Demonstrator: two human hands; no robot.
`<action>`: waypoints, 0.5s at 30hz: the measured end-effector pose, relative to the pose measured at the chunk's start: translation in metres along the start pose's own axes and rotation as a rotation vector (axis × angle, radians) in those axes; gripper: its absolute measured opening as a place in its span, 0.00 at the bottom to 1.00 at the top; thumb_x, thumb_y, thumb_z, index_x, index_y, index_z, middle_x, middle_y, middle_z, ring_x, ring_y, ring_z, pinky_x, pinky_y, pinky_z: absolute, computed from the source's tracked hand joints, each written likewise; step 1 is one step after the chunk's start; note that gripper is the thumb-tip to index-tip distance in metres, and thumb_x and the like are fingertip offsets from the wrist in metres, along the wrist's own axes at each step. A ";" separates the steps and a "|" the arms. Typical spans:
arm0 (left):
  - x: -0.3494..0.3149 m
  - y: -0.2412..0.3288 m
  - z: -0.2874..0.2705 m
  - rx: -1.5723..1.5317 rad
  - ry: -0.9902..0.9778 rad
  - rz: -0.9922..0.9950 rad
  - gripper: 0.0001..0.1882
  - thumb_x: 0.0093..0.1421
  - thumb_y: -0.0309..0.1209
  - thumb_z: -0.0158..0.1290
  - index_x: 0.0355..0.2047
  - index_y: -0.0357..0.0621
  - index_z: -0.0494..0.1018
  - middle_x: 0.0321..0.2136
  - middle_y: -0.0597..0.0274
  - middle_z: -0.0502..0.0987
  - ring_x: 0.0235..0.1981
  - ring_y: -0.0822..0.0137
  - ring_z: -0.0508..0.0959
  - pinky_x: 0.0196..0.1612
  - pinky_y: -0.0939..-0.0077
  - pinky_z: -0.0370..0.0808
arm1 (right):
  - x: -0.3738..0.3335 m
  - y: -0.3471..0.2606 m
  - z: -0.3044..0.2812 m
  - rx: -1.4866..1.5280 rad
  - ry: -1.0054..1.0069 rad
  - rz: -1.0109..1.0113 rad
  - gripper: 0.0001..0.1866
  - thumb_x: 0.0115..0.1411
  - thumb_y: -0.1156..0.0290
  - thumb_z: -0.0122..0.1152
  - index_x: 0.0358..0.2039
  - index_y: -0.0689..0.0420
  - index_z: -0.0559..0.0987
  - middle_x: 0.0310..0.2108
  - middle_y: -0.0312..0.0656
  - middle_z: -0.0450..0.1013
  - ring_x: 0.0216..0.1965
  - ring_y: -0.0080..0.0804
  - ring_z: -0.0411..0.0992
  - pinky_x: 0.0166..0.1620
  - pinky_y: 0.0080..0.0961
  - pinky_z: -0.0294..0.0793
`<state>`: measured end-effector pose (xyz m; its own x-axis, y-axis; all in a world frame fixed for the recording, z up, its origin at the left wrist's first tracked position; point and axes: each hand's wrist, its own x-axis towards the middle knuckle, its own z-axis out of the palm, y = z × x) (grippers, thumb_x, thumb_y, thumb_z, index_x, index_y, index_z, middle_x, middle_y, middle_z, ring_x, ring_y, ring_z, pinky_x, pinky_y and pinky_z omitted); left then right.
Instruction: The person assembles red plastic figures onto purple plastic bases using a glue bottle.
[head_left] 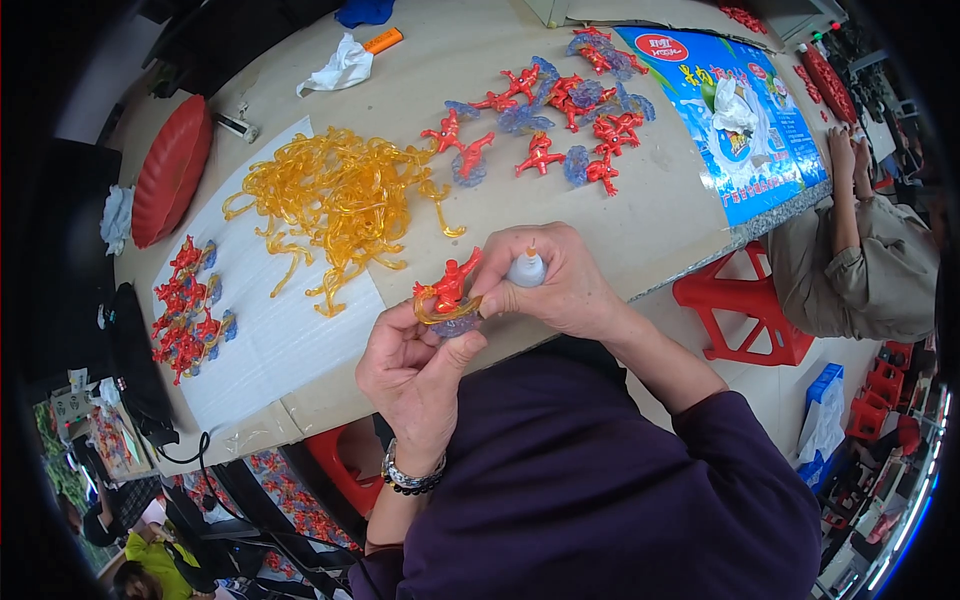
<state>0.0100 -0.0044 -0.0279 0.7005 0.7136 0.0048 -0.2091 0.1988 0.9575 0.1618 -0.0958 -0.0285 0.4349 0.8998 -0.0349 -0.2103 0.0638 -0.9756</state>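
Note:
Between my two hands, above the table's near edge, is a red toy figure (449,289) on a clear blue base (455,325). A curved piece of translucent amber plastic (437,316) wraps round its front. My left hand (412,370) grips the figure's base between thumb and fingers. With thumb and forefinger, my right hand (556,278) pinches the right end of the amber piece. Tucked in that same hand is a small white glue bottle (527,268), its thin tip pointing up. Just beyond my hands lies a heap of amber plastic pieces (340,195).
Red figures on blue bases (570,95) are scattered at the far right. Figures with amber pieces (185,310) cluster on the white sheet (235,385) at left. A red tray (172,170), tissue (338,66) and blue printed mat (690,90) lie around. Another person (850,250) sits at right.

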 end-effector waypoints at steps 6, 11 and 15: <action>-0.005 -0.004 0.000 0.050 0.023 0.056 0.20 0.49 0.16 0.62 0.42 0.30 0.68 0.37 0.54 0.77 0.36 0.74 0.78 0.37 0.84 0.76 | -0.004 0.002 0.004 0.073 0.021 -0.052 0.07 0.47 0.80 0.70 0.24 0.62 0.77 0.27 0.37 0.74 0.29 0.19 0.69 0.34 0.18 0.67; -0.006 -0.005 0.003 -0.009 0.040 0.048 0.20 0.49 0.18 0.64 0.41 0.31 0.68 0.36 0.56 0.77 0.35 0.75 0.77 0.37 0.84 0.76 | -0.005 0.006 0.005 0.101 0.023 -0.081 0.08 0.45 0.81 0.71 0.24 0.61 0.77 0.27 0.37 0.74 0.30 0.21 0.69 0.34 0.18 0.67; -0.005 -0.005 0.004 -0.023 0.044 0.058 0.20 0.49 0.18 0.64 0.41 0.32 0.68 0.36 0.57 0.77 0.35 0.76 0.77 0.37 0.85 0.75 | -0.006 0.009 0.007 0.146 0.042 -0.095 0.09 0.44 0.81 0.71 0.23 0.62 0.77 0.27 0.37 0.73 0.32 0.22 0.69 0.35 0.20 0.67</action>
<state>0.0104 -0.0119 -0.0318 0.6561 0.7532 0.0472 -0.2646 0.1711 0.9491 0.1513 -0.0974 -0.0355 0.4946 0.8680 0.0441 -0.2899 0.2127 -0.9331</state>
